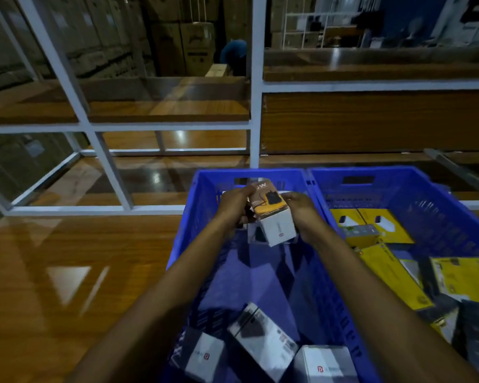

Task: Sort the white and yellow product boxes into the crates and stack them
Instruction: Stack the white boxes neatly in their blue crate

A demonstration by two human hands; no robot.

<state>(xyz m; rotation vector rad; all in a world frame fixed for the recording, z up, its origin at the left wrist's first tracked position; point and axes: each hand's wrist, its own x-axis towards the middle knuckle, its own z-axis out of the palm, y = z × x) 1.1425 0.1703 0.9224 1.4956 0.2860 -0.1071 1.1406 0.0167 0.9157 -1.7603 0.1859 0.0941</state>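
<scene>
dim indoor light | glare patches on wooden floor (pixel 67 272) | soft blur | wide-angle edge bending

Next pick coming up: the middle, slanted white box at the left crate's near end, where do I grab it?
Probably best to come from above and grip the white box across its two long sides. Its broad printed face points up, and other boxes crowd its near end.

The right crate (pixel 415 189) is cut by the right edge; print on the white boxes (pixel 263 341) is too blurred to read.
</scene>
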